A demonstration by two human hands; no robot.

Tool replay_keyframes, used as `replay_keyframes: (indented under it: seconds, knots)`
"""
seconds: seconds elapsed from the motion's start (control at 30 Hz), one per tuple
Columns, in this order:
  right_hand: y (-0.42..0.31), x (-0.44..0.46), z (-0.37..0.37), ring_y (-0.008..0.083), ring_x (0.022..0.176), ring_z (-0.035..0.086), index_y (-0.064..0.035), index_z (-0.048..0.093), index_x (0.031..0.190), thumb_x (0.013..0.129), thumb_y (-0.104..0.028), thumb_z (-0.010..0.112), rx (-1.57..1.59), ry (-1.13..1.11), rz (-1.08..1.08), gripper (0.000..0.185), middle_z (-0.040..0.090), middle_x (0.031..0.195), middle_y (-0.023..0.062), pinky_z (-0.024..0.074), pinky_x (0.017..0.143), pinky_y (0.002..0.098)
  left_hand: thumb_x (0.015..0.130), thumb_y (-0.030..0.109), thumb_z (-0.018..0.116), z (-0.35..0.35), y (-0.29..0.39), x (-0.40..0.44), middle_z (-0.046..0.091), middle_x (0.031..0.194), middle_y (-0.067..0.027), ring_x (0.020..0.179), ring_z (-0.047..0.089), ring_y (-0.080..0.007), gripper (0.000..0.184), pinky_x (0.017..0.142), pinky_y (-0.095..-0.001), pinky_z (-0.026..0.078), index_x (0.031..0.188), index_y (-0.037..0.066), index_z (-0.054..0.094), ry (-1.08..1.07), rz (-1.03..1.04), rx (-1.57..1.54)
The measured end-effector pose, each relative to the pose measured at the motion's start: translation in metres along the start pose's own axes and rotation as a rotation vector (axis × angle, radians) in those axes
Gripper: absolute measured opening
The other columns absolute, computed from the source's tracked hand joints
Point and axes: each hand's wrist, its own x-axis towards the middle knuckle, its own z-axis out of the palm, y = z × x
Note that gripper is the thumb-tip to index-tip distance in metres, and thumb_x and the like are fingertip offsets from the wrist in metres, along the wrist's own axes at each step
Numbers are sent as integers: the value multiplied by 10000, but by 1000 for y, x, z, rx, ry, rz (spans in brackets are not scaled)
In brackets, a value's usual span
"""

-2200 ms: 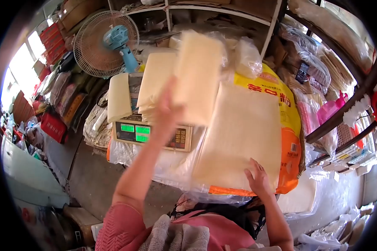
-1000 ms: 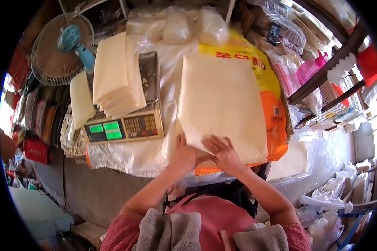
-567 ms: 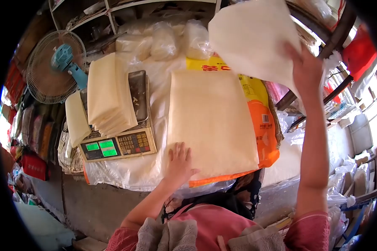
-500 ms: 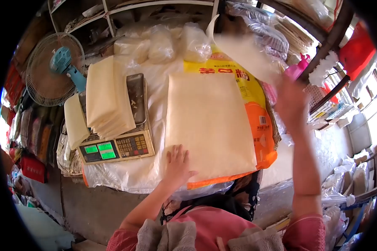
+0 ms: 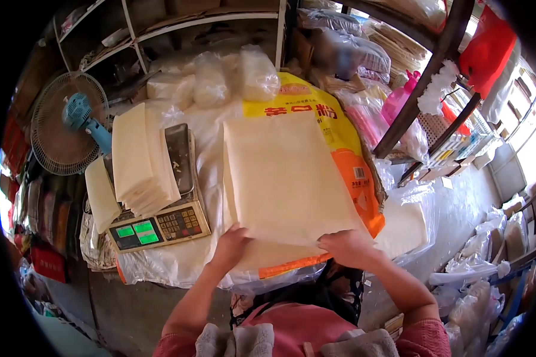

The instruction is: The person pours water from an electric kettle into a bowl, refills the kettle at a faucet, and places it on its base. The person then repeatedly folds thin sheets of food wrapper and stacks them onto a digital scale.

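Note:
A pale cream sheet (image 5: pixel 283 178), thin and slightly see-through, lies over the stack in front of me. My left hand (image 5: pixel 231 245) pinches its near edge at the left corner. At the right end of the same edge, my right hand (image 5: pixel 348 247) has its fingers closed on the sheet. The near edge looks slightly lifted between the two hands. Under the stack is a yellow and orange printed sack (image 5: pixel 348 154). Left of it, a digital scale (image 5: pixel 184 223) with lit green displays carries a folded bundle of similar sheets (image 5: pixel 142 160).
A blue desk fan (image 5: pixel 77 113) stands behind the scale. Filled clear plastic bags (image 5: pixel 259 74) line the back of the table, below a shelf (image 5: pixel 208 18). A dark metal post (image 5: pixel 426 77) slants at the right, beside a pink bag (image 5: pixel 400 98). Bagged goods (image 5: pixel 476 244) lie lower right.
My right hand has come down from the upper right, where it swung a sheet, to the stack's near edge. My left hand, earlier flat on the stack, now pinches the corner. The view has shifted slightly.

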Motion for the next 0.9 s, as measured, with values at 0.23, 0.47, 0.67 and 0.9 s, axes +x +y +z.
replay_keyframes:
  seconds: [0.23,0.47,0.67,0.9]
  knots:
    - [48,48,-84,354,767,593,-42,557,916,817,-230,619,165,418,6,221,617,776,156,464,683,425,859,127,606,-32,33,24,625,952,-165,865,627,-258,281,747,-323,492,1104,-3,563,383,-165,36]
    - [72,193,-51,290,974,587,-67,589,936,817,-164,607,-36,543,334,155,654,943,107,437,795,446,758,344,690,20,23,48,410,1343,-152,1268,360,-343,624,1038,-565,237,1273,67,473,38,147,622]
    - [76,195,-39,269,1125,495,-64,559,1090,845,-283,593,-215,692,212,331,580,1148,110,319,983,517,757,370,687,35,4,43,389,1360,-160,1283,337,-366,652,1017,-628,218,1290,69,464,-21,53,671]
    - [27,125,36,323,1361,230,-148,370,1379,906,-402,483,-105,701,74,549,313,1445,132,167,1073,585,831,347,592,35,11,42,340,1400,-192,1303,306,-381,587,1045,-596,209,1315,57,429,-22,59,719]
